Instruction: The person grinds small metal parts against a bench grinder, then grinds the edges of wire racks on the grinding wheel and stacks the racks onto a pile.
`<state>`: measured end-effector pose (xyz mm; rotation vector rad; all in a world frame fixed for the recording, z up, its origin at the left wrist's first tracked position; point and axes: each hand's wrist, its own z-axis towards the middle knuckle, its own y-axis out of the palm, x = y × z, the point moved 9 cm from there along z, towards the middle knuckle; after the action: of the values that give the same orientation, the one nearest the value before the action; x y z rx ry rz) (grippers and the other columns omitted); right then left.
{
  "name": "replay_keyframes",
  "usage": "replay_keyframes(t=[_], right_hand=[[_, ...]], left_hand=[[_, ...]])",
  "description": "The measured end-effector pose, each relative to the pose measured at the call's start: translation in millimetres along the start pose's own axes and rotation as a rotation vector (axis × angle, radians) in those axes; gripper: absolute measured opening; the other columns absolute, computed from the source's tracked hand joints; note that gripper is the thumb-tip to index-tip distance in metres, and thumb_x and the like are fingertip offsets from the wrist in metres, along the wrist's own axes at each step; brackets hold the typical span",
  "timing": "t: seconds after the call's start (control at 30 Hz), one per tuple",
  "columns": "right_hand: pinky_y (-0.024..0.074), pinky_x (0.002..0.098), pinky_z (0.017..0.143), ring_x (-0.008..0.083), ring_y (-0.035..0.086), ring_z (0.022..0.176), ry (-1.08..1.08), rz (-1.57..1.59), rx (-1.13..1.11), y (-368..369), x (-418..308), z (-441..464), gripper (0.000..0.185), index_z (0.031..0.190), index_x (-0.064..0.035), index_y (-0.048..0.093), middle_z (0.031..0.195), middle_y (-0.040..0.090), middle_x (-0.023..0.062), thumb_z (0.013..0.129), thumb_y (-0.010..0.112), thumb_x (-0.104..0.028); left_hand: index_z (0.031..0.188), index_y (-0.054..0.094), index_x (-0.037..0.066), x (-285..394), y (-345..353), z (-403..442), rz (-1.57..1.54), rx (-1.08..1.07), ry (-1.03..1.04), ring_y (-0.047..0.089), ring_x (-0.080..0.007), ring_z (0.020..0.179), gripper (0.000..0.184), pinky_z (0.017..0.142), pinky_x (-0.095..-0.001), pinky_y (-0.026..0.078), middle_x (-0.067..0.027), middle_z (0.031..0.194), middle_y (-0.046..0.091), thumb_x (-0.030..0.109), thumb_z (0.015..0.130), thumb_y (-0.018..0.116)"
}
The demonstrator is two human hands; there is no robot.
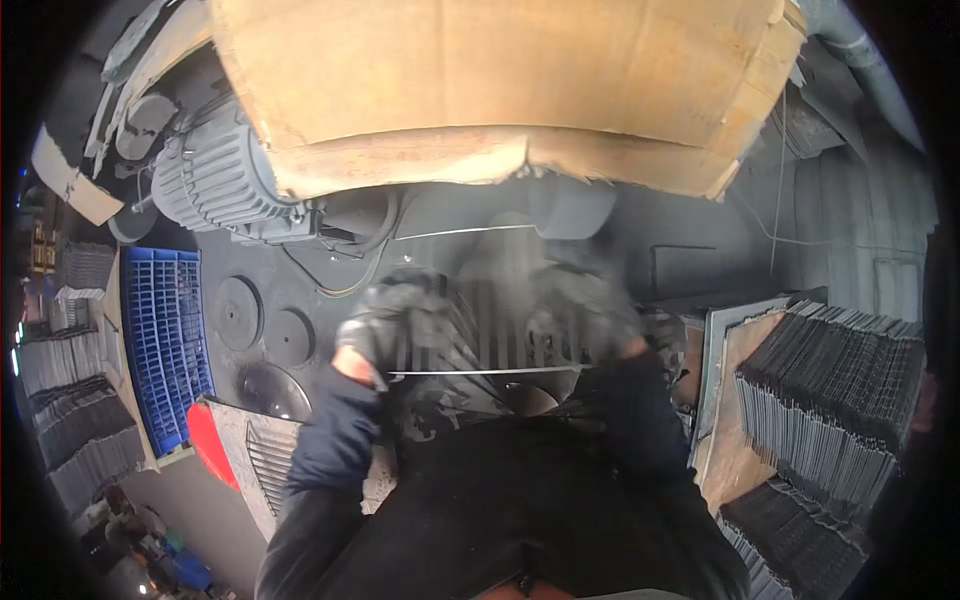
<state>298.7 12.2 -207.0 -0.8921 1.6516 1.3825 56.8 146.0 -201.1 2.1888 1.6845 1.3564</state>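
My left hand [395, 315], in a dark, dirty work glove, is closed on the left end of a dark slotted metal plate [490, 345]. At the plate's right end my right hand [585, 310], gloved too, grips it; motion smears its fingers. A bright straight edge runs along the plate's near side, close to my body. Behind the plate is a grey, blurred machine part [505, 265] whose shape I cannot make out.
A large cardboard sheet [500, 80] hangs over the far side. An electric motor [215, 170] sits at the left, with round discs [238, 312] nearer. Beyond them stands a blue plastic crate [165, 340]. Stacks of thin dark plates [830, 390] fill the right side.
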Motion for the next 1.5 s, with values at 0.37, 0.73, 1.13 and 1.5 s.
replay_keyframes(t=[0.37,0.73,1.13,1.5], right_hand=[[0.0577,0.042,0.09,0.0304,0.065,0.116,-0.062,-0.382,0.53,-71,-89,-88,0.062,0.137,0.0068,0.056,0.129,0.065,0.0163,0.098,0.068,-0.04],[0.0608,0.0375,0.088,0.0268,0.065,0.121,0.067,0.516,-0.164,135,-13,14,0.054,0.144,-0.0049,0.05,0.13,0.065,0.0173,0.095,0.072,-0.009],[0.0573,0.0326,0.088,0.0245,0.064,0.115,-0.227,-0.644,0.242,161,-177,-103,0.045,0.137,-0.0056,0.059,0.136,0.058,0.0095,0.094,0.068,0.0],[0.0584,0.0336,0.084,0.0195,0.071,0.092,-0.493,0.045,0.912,52,-89,-183,0.028,0.115,-0.0002,0.066,0.104,0.073,0.0099,0.109,0.053,-0.024]], left_hand=[[0.119,0.067,-0.01,-10,147,40,0.555,-0.6,0.376,0.066,-0.033,0.109,0.117,0.092,-0.04,0.054,-0.0236,0.128,0.062,0.088,0.054,0.074],[0.108,0.072,-0.006,51,-66,-117,0.421,0.215,0.261,0.069,-0.0153,0.072,0.03,0.065,-0.0289,0.056,-0.0111,0.087,0.072,0.022,0.099,0.064],[0.12,0.07,0.003,48,127,-157,1.008,-0.19,0.484,0.071,-0.0226,0.083,0.036,0.075,-0.0314,0.056,-0.0124,0.111,0.074,0.015,0.086,0.076],[0.154,0.043,0.007,-23,128,-121,0.017,0.028,0.69,0.057,-0.0262,0.128,0.071,0.106,-0.0414,0.051,-0.0129,0.145,0.052,0.005,0.091,0.075]])
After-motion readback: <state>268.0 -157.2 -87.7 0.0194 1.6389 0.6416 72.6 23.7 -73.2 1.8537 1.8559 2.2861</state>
